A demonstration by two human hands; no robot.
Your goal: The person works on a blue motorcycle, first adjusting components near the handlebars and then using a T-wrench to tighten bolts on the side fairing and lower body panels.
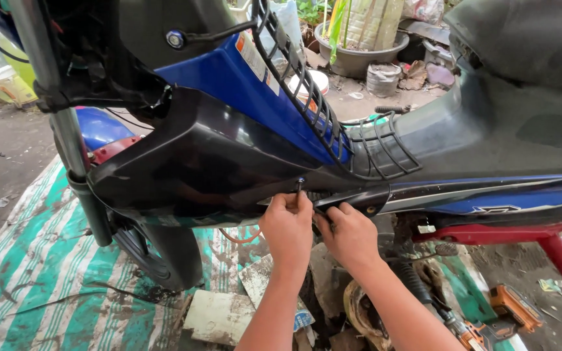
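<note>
Hands meet under the black fairing (196, 162) of a blue motorbike, right at its lower seam. My left hand (287, 224) is curled shut around a small dark tool (299, 185), its tip pressed up against a fastener at the fairing's edge; whether the tip is seated I cannot tell. My right hand (351, 234) is closed too, fingertips pinching the edge of the side panel (359, 198) just beside the tool, though what lies under those fingers is hidden.

As I judge it, the main risk is the tool slipping off the fastener: I am pushing upward at an awkward angle, and a slip would scratch the glossy plastic or jab my right hand, which sits very close. A loosened fastener could also drop into the rubble and the striped tarp (47, 273) below, where it would be hard to find. Pulling too hard on the panel could crack its tab.
</note>
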